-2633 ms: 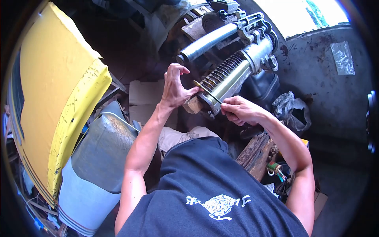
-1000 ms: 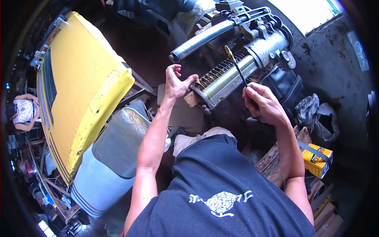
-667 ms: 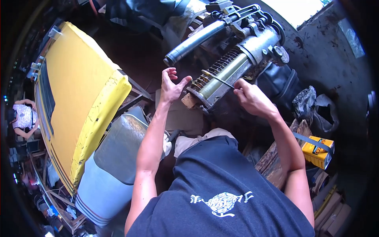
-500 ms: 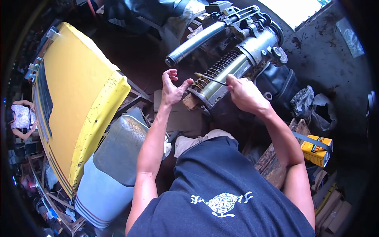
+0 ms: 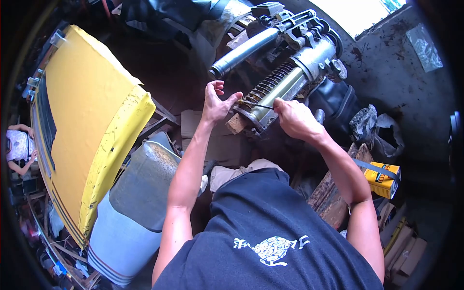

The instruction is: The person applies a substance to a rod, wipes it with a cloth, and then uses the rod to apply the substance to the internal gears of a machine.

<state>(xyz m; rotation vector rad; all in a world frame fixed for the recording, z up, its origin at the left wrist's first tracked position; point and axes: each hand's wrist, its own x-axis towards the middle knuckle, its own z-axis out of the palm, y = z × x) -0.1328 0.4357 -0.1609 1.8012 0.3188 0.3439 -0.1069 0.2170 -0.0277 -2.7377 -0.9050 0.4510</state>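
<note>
My right hand (image 5: 297, 118) is closed around a thin dark rod (image 5: 262, 105) whose tip looks yellowish-brown. The rod points left across the lower end of a long coil spring (image 5: 266, 87). This spring runs beside a brassy, shiny tube (image 5: 282, 87) on a large metal assembly (image 5: 309, 60). My left hand (image 5: 216, 104) is open beside the spring's lower end, fingers bent and thumb stretched toward the rod's tip. A bare metal cylinder (image 5: 244, 50) of the same assembly extends above that hand. A wooden block (image 5: 236, 123) sits under the assembly's lower end.
A large yellow panel (image 5: 96, 111) and a grey-blue panel (image 5: 130, 217) stand to the left. On the right are a yellow can (image 5: 382, 180), a worn wooden plank (image 5: 333, 203) and crumpled plastic (image 5: 362, 123). Another person (image 5: 20, 147) is at the far left edge.
The rod's tip has come down along the spring to its lower end, close to my left thumb. My right hand has moved slightly down and left; the view has shifted a little.
</note>
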